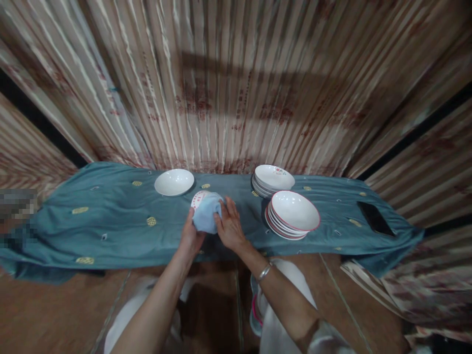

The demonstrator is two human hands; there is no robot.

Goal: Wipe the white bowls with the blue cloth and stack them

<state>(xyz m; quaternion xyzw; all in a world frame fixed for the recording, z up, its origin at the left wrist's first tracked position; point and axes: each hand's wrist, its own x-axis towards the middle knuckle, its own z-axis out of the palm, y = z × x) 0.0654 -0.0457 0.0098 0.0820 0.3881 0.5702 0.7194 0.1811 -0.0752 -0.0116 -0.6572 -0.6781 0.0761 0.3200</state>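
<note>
Over the front of the cloth-covered table, my left hand (191, 232) grips the near left edge of a white dish (199, 198) with small red marks. Most of the dish is hidden under a light blue cloth (205, 215), so I cannot tell whether it is a bowl or a plate. My right hand (231, 224) is closed on the right side of this cloth, pressing it against the dish. A plain white plate (174, 182) lies beyond them to the left. To the right are a stack of red-rimmed bowls (295, 211) and a stack of flower-patterned plates (273, 178).
A teal tablecloth (121, 221) with yellow pineapple prints covers the long table. A black phone (375, 218) lies at its right end. Striped curtains (221, 98) hang right behind the table and at both sides. Dark poles (401, 142) slant down towards the table ends.
</note>
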